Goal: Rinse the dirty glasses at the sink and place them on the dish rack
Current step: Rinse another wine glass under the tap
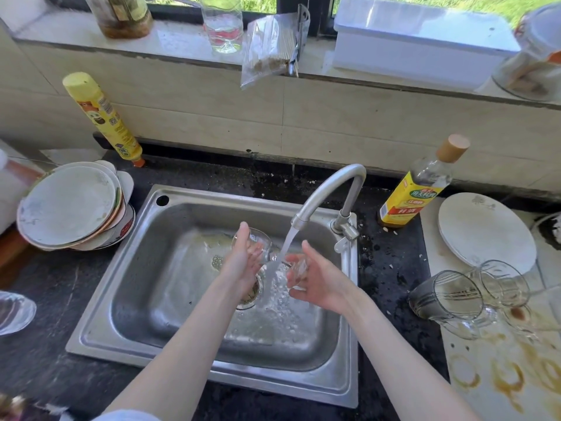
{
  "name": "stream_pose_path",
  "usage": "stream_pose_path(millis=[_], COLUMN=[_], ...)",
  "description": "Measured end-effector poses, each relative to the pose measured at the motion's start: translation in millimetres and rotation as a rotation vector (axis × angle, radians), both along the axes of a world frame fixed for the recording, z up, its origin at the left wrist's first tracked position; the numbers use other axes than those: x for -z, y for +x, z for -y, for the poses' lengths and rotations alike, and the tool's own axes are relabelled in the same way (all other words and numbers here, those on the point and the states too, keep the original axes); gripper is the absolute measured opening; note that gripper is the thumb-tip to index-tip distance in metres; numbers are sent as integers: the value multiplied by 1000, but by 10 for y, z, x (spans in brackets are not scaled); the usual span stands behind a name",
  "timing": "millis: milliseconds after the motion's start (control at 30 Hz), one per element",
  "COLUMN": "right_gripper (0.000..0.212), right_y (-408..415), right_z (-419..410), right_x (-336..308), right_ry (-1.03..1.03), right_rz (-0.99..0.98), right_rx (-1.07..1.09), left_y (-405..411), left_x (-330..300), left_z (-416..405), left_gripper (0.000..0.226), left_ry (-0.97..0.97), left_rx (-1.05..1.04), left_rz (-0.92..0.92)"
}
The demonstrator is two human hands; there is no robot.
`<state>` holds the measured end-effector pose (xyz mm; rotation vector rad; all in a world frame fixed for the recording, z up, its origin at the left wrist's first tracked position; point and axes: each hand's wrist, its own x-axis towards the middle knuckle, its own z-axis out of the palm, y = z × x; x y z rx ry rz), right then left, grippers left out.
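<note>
Over the steel sink my left hand holds a clear glass, its fingers round the glass's side. My right hand grips a second small clear glass right under the stream running from the curved tap. Water splashes onto the sink floor near the drain. Several more glasses stand and lie on a stained board at the right, one with brown residue in its base.
A stack of plates sits left of the sink, a yellow bottle behind it. A yellow-labelled bottle and a white plate stand to the right. A clear dish lies at the left edge. The windowsill holds jars, a bag and a white box.
</note>
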<state>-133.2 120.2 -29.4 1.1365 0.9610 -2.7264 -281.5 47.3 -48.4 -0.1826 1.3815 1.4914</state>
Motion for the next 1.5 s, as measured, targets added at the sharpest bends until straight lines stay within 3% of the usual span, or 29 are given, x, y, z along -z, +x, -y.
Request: stream_pose_path(millis=[100,167,267,333,433,500,600,700,767,867,933,1033,1233,1367,1500], right_gripper=[17,13,13,25,25,7,41,50,39,34,42,44,53,60,33], right_y=[-34,-58,-130,-178,-189,-171,-83,41,104,131,109,68,-50,-42,-28], right_z=[-81,-86,-9,41,97,87,72,84,79,49,31,-19,-57,-62,-65], right_x=[-83,-62,4,28,73,114,126,148,137,153,168,154,135,108,123], right_ry=[209,433,785,1028,1241,1147,860,711,688,738,758,765,732,764,819], right_rz=[73,138,257,352,396,333,207,85,52,51,45,81,110,53,58], right_rx=[-182,-304,-269,-284,-339,-303,-249,-181,-151,-133,-83,-27,-83,-120,-114], left_y=[38,59,96,137,176,173,148,144,130,95,70,65,6,5,59], left_x=[-102,-170,-269,-297,-252,-215,-186,-185,-197,-253,-279,-347,-442,-512,-485], left_z=[-9,-30,-75,-79,-27,43,124,163,173,201,215,216,88,71,79], left_gripper=[60,41,26,27,56,66,55,34,32,29,28,23,33,16,33], left_ry=[-20,-57,-51,-40,-48,6,125,216,161,76,197,253,52,75,78], left_rx=[44,90,113,121,174,237,307,385,430,466,568,793,1377,1151,846], left_rz=[-153,-284,-411,-473,-481,-427,-288,-227,-396,-1026,-1304,-1330,-1223,-1107,-1036])
